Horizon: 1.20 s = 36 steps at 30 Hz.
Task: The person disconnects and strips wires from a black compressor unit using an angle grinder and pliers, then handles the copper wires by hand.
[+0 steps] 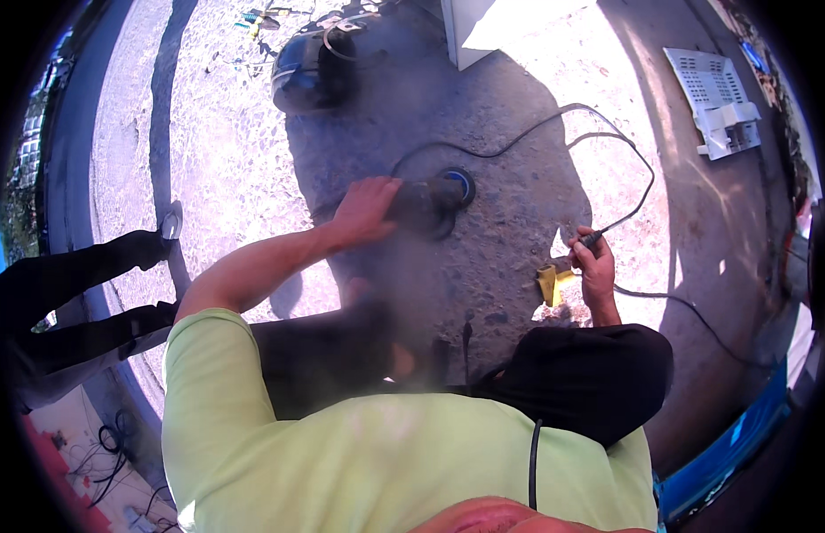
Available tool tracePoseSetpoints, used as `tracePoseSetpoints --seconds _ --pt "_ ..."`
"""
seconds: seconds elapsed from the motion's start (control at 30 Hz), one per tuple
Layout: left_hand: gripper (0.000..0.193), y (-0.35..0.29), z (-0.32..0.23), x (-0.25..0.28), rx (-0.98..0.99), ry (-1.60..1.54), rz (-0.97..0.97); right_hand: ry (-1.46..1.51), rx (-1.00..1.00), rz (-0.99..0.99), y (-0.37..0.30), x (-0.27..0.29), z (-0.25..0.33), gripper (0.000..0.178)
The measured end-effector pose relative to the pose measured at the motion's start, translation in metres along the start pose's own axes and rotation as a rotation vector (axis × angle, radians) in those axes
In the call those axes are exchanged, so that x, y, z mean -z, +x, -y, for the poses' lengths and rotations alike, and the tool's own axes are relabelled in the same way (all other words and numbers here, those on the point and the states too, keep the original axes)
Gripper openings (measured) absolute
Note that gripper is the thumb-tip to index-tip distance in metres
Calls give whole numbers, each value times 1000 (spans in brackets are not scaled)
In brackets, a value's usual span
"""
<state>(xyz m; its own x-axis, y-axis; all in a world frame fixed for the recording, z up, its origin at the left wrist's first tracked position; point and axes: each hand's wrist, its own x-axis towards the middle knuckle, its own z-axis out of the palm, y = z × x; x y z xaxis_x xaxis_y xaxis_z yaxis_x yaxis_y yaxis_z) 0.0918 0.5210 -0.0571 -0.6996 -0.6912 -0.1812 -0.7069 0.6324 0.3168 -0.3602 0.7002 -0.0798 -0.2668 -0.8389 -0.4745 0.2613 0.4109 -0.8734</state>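
My left hand (363, 209) grips the body of a dark hand-held power tool (430, 202) with a blue round end (461, 185), held low over the rough concrete ground (510, 240). A haze of dust hangs around and below it. The tool's black cable (537, 129) loops over the ground to my right hand (595, 266), which is closed on the cable close to its end. A small yellow object (547, 282) lies on the ground just left of that hand. I wear a light green shirt (359, 462).
A black rounded tank-like machine (307, 67) sits at the top, beside a white box (470, 31). A white perforated plastic panel (719, 102) lies at the upper right. Another person's dark-trousered legs (75, 284) stand at the left. A blue edge (732, 444) shows at the lower right.
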Motion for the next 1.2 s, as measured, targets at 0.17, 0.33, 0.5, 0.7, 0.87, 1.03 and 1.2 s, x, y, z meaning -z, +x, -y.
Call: tracePoseSetpoints --seconds 0.17,0.33,0.5,0.7,0.87,1.03,1.2 --pt "67 38 -3 -14 195 -150 125 5 34 126 0 1 22 26" --pt "58 59 -55 83 170 -916 278 27 110 252 16 5 40 18" --pt "59 98 -94 117 13 -1833 417 10 199 412 37 -47 58 19" --pt "58 151 -143 141 -424 -2347 189 248 -6 863 21 -128 96 24" --pt "62 163 -137 147 -539 -2659 18 418 -439 1298 -28 -123 90 25" --pt "64 145 -84 123 -525 -2694 18 -103 -268 820 -35 19 147 24" --pt "66 129 -49 44 -282 -2747 53 -220 -72 261 -62 170 227 36"
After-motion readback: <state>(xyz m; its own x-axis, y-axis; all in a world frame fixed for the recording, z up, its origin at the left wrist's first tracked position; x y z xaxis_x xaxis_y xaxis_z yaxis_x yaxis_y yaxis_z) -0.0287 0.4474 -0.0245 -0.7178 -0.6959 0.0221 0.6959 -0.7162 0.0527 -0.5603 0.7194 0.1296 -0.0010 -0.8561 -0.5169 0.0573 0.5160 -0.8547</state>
